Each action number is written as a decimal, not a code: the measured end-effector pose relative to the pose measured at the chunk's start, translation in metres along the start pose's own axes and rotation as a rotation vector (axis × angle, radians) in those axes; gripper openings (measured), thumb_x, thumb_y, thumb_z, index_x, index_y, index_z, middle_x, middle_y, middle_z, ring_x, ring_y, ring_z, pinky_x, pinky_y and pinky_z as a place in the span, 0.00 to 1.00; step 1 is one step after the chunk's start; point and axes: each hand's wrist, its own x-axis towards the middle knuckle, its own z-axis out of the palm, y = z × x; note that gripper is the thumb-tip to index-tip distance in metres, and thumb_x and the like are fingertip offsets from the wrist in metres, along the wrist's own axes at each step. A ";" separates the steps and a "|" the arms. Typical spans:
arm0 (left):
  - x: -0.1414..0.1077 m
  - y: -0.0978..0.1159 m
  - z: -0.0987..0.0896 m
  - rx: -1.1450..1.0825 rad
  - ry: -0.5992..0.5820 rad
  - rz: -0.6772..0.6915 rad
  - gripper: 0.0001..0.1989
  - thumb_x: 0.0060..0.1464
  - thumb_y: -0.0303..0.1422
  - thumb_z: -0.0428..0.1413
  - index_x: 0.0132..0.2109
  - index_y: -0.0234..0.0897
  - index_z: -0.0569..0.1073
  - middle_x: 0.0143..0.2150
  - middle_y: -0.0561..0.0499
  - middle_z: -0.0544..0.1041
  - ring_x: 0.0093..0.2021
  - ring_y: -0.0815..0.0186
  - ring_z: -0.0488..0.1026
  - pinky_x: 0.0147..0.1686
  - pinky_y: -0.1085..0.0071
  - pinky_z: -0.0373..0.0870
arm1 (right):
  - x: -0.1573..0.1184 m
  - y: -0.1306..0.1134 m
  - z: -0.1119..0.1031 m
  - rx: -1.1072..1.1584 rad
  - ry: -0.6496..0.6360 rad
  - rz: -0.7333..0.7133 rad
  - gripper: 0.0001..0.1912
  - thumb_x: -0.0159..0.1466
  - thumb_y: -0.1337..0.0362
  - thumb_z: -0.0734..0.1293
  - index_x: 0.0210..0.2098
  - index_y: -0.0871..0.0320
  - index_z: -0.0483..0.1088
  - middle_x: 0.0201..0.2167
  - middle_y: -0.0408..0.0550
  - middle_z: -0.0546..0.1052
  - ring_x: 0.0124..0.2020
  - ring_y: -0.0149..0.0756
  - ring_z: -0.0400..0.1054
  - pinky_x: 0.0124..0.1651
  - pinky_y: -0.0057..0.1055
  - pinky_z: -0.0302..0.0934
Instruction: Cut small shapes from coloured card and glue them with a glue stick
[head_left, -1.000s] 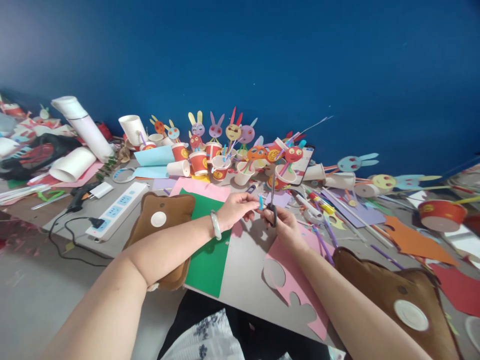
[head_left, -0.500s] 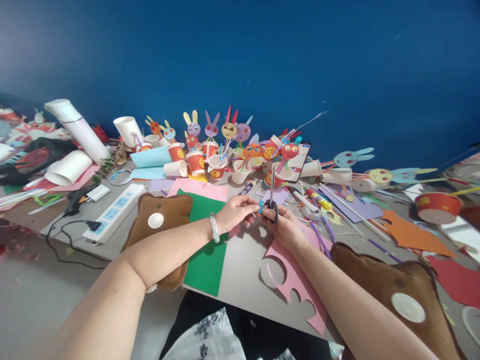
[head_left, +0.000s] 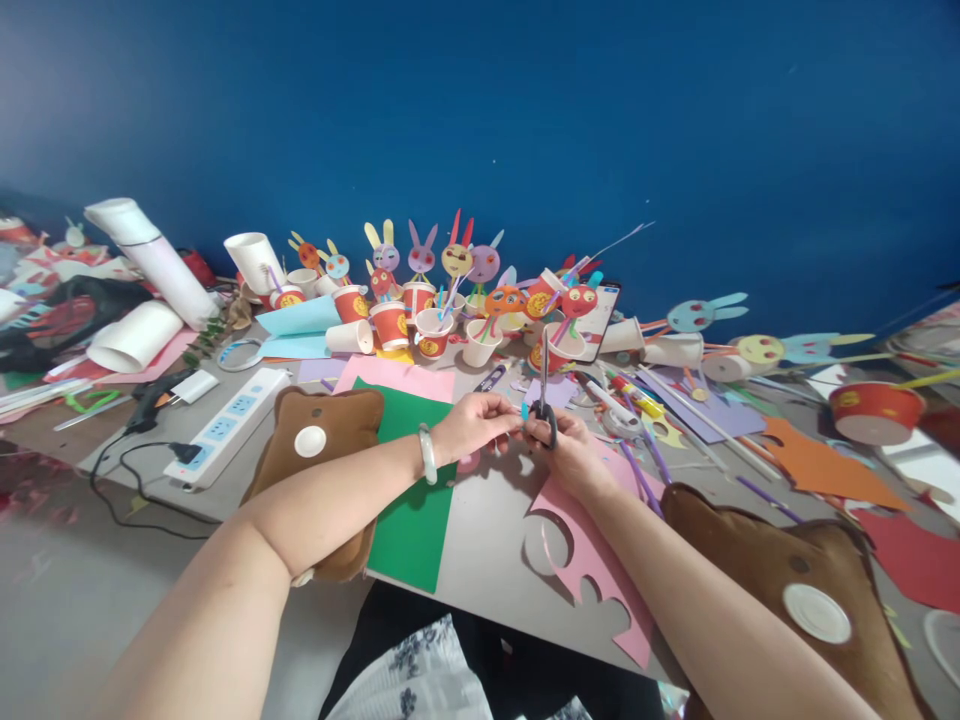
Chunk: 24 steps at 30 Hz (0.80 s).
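Observation:
A pair of scissors (head_left: 545, 400) with dark handles is in my right hand (head_left: 571, 452), its blades pointing up and away from me. My left hand (head_left: 484, 425), with a pale bangle at the wrist, pinches a small piece of blue paper (head_left: 526, 411) right beside the scissors. The fingertips of both hands meet around this piece, so part of it is hidden. Under my right forearm lies a pink sheet (head_left: 600, 575) with round holes cut out of it. A green sheet (head_left: 409, 520) lies beneath my left wrist.
Paper cups with rabbit-faced figures (head_left: 422, 260) stand along the blue wall. A power strip (head_left: 229, 425) and a brown cushion (head_left: 319, 430) are at left, another brown cushion (head_left: 795, 590) at right. Markers, straws and an orange paper scrap (head_left: 829, 465) cover the right side.
My left fingers have shifted slightly right, closer to the scissors, and the blue piece now stands more upright between the hands. The scissors have barely moved.

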 end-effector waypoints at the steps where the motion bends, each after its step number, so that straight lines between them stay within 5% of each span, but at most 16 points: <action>1: 0.000 0.001 0.000 0.001 0.005 0.009 0.12 0.49 0.37 0.61 0.32 0.32 0.70 0.26 0.52 0.75 0.19 0.74 0.69 0.20 0.77 0.63 | 0.000 0.000 0.000 -0.001 -0.003 -0.010 0.15 0.53 0.53 0.72 0.25 0.57 0.68 0.22 0.41 0.68 0.22 0.29 0.58 0.26 0.29 0.54; 6: 0.002 0.007 -0.002 -0.044 0.149 0.098 0.13 0.47 0.38 0.62 0.31 0.32 0.69 0.23 0.54 0.74 0.18 0.76 0.66 0.18 0.79 0.60 | -0.001 0.000 0.002 -0.083 0.034 -0.067 0.16 0.56 0.50 0.71 0.27 0.56 0.67 0.21 0.39 0.63 0.22 0.29 0.55 0.25 0.28 0.53; 11: 0.006 0.011 -0.004 -0.117 0.303 0.199 0.12 0.49 0.37 0.60 0.31 0.33 0.68 0.23 0.53 0.74 0.17 0.77 0.65 0.17 0.79 0.60 | -0.007 -0.007 0.011 -0.246 -0.161 -0.145 0.23 0.55 0.41 0.68 0.29 0.56 0.67 0.24 0.43 0.68 0.26 0.33 0.60 0.30 0.32 0.57; 16: 0.008 0.010 -0.004 -0.138 0.322 0.202 0.11 0.49 0.35 0.60 0.30 0.33 0.67 0.23 0.53 0.74 0.17 0.77 0.65 0.17 0.78 0.60 | -0.010 -0.007 0.018 -0.325 -0.263 -0.200 0.26 0.57 0.39 0.65 0.31 0.57 0.67 0.27 0.44 0.68 0.28 0.34 0.61 0.32 0.33 0.56; 24: 0.006 0.012 -0.004 -0.117 0.321 0.202 0.09 0.50 0.34 0.58 0.31 0.33 0.67 0.22 0.54 0.73 0.17 0.77 0.65 0.17 0.79 0.60 | -0.009 -0.004 0.015 -0.348 -0.249 -0.185 0.26 0.58 0.38 0.64 0.30 0.58 0.65 0.25 0.44 0.67 0.27 0.33 0.60 0.32 0.32 0.55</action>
